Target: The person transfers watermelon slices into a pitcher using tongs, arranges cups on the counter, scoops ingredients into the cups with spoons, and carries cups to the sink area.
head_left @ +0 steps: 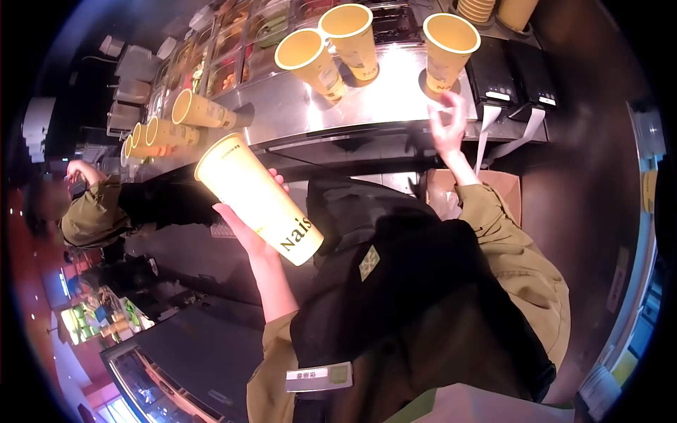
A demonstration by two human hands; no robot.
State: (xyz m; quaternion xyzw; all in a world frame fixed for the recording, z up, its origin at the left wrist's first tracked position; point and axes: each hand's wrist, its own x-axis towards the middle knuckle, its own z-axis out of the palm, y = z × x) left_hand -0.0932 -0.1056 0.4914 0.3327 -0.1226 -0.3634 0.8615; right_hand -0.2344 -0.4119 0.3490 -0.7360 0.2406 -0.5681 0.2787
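My left hand (pixel 245 231) is wrapped around a large yellow paper cup (pixel 257 201) with dark lettering near its base. The cup is tilted, with its mouth toward the upper left. My right hand (pixel 448 125) is raised at the counter's front edge, its fingers curved and apart with nothing visible between them. Just beyond its fingertips stands another yellow paper cup (pixel 448 56); I cannot tell whether they touch. Two more yellow cups, a nearer one (pixel 314 67) and a farther one (pixel 354 46), stand close together on the metal counter (pixel 282 116).
Several yellow cups (pixel 204 113) line the counter's left part. Behind are food bins (pixel 226 53). Two black label printers (pixel 490 70) with hanging paper strips (pixel 485 134) stand right, above a cardboard box (pixel 509 190). Another person's sleeve (pixel 92 211) is at far left. Stacked cups (pixel 476 10) stand behind.
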